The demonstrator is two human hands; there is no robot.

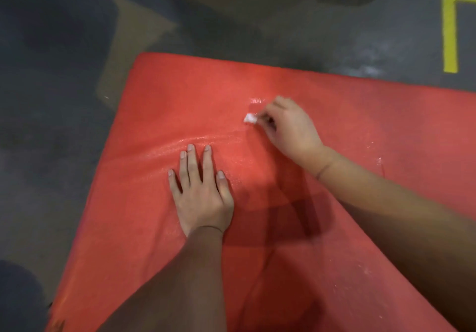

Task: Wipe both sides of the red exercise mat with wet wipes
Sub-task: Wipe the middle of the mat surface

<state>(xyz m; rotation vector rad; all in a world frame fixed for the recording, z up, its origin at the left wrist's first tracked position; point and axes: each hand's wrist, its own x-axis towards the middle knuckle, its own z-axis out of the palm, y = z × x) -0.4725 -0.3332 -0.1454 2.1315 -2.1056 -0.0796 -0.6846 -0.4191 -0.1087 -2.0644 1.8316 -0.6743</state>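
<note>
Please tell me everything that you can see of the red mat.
The red exercise mat lies flat on the dark grey floor, with one rounded corner at upper left. It looks like foam with a fine grainy surface. A wet, shiny streak crosses its middle, and white specks dot its right part. The left hand rests flat on it; the right hand pinches a small white wipe at its surface.
</note>
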